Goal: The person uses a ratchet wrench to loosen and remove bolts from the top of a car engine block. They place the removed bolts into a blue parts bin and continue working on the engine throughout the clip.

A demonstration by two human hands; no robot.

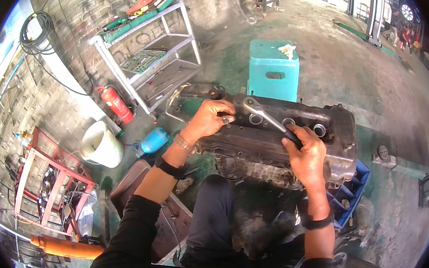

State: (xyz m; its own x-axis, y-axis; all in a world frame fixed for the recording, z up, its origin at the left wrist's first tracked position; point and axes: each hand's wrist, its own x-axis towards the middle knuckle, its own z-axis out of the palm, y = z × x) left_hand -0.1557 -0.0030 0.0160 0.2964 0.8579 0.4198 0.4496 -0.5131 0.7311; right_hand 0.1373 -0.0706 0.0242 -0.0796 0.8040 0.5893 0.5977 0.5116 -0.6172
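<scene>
A dark, grimy engine with its valve cover [275,142] lies across the middle in front of me. My right hand [302,157] grips the black handle of a silver ratchet wrench [267,119], whose head sits over the cover beside the round openings. My left hand [208,117] is closed at the cover's left part, fingers pinched on a small dark piece [226,119] that is too small to name. A dark oil cap [215,92] shows just behind it.
Around the engine stand a teal stool [273,70], metal tool cart [174,69], red extinguisher [115,105], white bucket [101,144], blue jug [153,140], red frame [34,179], drain tray [134,173] and blue bin [349,197]. A person [404,36] is at the far right.
</scene>
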